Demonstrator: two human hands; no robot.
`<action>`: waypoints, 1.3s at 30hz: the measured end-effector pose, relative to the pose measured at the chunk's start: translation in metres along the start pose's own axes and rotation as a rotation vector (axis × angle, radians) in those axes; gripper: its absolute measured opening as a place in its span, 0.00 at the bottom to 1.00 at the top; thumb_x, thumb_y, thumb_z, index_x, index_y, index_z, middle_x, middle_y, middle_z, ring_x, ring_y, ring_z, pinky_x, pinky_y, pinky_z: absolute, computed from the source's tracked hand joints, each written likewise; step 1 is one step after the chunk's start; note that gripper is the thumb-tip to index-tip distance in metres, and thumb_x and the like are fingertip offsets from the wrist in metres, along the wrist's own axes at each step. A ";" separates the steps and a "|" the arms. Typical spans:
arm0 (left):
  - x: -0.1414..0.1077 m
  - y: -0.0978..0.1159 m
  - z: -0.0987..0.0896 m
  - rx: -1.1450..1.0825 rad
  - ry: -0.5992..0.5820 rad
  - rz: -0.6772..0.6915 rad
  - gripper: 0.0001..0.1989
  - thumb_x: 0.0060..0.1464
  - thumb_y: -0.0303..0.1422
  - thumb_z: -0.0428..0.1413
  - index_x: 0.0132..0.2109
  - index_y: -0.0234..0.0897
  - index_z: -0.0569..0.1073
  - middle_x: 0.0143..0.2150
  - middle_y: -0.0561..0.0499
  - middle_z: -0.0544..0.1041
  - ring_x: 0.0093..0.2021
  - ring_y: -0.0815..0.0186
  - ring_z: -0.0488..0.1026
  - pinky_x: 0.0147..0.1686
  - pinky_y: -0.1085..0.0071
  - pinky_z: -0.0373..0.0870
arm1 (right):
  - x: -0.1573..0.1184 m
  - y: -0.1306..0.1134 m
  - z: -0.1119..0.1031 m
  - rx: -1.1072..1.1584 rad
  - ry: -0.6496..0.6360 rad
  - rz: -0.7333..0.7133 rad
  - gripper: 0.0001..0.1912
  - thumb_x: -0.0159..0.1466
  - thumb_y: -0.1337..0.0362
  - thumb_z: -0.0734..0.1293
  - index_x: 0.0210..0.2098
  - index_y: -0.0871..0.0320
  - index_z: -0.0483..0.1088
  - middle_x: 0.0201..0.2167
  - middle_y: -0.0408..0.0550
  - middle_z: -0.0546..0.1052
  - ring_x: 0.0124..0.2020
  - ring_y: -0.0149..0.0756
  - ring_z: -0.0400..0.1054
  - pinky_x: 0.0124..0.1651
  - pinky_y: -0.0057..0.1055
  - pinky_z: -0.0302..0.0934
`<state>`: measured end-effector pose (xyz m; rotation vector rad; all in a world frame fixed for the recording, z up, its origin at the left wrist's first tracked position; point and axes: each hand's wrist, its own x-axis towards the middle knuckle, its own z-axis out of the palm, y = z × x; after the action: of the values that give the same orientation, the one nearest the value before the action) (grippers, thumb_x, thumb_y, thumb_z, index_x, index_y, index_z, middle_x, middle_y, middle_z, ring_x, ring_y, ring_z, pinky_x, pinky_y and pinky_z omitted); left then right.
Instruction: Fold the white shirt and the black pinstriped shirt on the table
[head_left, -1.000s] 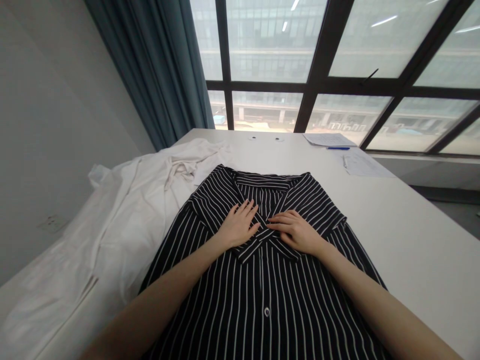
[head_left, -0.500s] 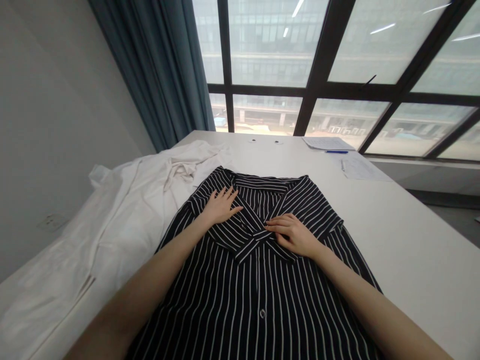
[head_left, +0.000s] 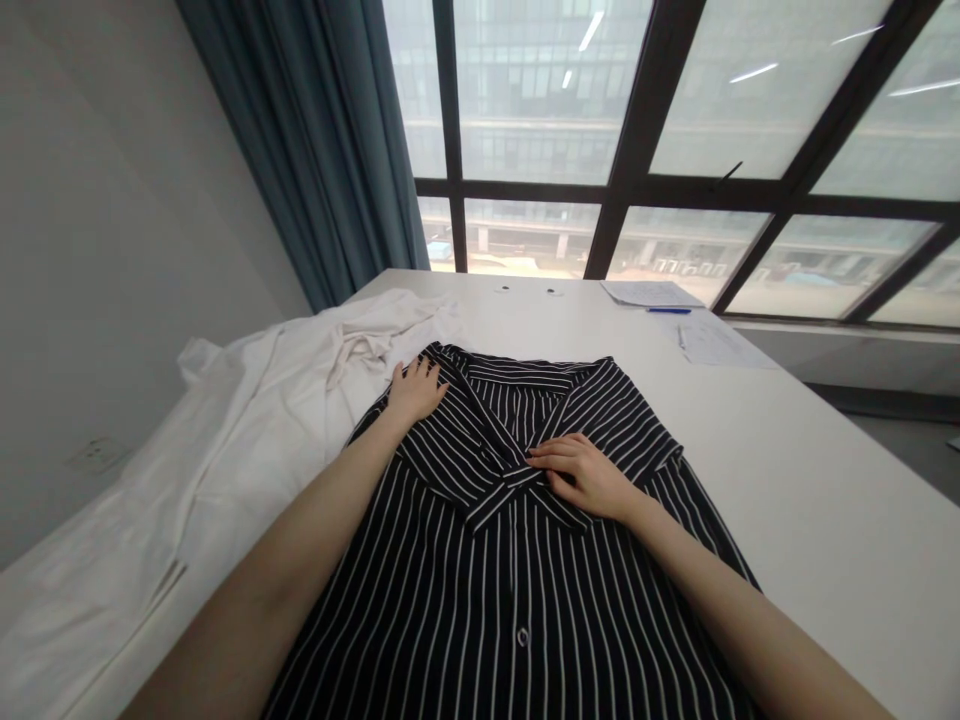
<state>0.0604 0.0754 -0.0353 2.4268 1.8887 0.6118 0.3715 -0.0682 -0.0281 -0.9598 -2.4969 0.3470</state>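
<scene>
A black garment with white stripes [head_left: 450, 560] lies spread on the white table, its collar toward the window. Crossed striped bands meet in a knot [head_left: 517, 476] below the neckline, and a button shows lower down. My left hand [head_left: 417, 391] rests with fingers apart on the garment's left shoulder. Beside the knot, on its right, my right hand [head_left: 582, 474] touches the fabric with its fingers together and bent; whether it pinches any cloth between the fingertips is hidden.
White cloth [head_left: 247, 460] lies rumpled along the left side of the table [head_left: 817, 480]. Papers [head_left: 652, 293], another sheet [head_left: 724, 340] and a blue pen [head_left: 669, 310] are at the back right. A blue curtain [head_left: 322, 140] hangs beside the window.
My left hand has slid outward to the left, from the collar area to the shoulder. My right hand has stayed at the knot. The view has shifted slightly.
</scene>
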 end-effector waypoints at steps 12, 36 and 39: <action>-0.095 0.129 0.010 -0.017 -0.254 0.450 0.32 0.67 0.49 0.38 0.67 0.32 0.58 0.70 0.41 0.56 0.71 0.57 0.49 0.67 0.56 0.47 | -0.005 0.025 0.009 0.052 0.341 0.429 0.21 0.66 0.67 0.54 0.50 0.55 0.74 0.49 0.47 0.79 0.51 0.37 0.72 0.56 0.39 0.64; -0.103 0.132 0.013 -0.074 -0.301 0.480 0.25 0.67 0.48 0.39 0.68 0.51 0.58 0.72 0.45 0.50 0.71 0.52 0.46 0.66 0.49 0.47 | -0.022 0.092 -0.010 -0.420 -0.034 0.698 0.28 0.70 0.52 0.51 0.67 0.49 0.55 0.69 0.45 0.55 0.69 0.45 0.47 0.67 0.54 0.43; -0.104 0.131 0.014 -0.089 -0.300 0.480 0.26 0.67 0.49 0.38 0.68 0.52 0.58 0.73 0.45 0.49 0.72 0.52 0.45 0.66 0.49 0.45 | -0.022 0.113 -0.021 -0.422 0.014 0.781 0.28 0.70 0.52 0.52 0.66 0.53 0.57 0.69 0.49 0.56 0.69 0.49 0.48 0.66 0.57 0.44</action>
<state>0.1661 -0.0541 -0.0477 2.7331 1.1526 0.2985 0.4604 0.0001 -0.0598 -2.0870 -2.1103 0.0291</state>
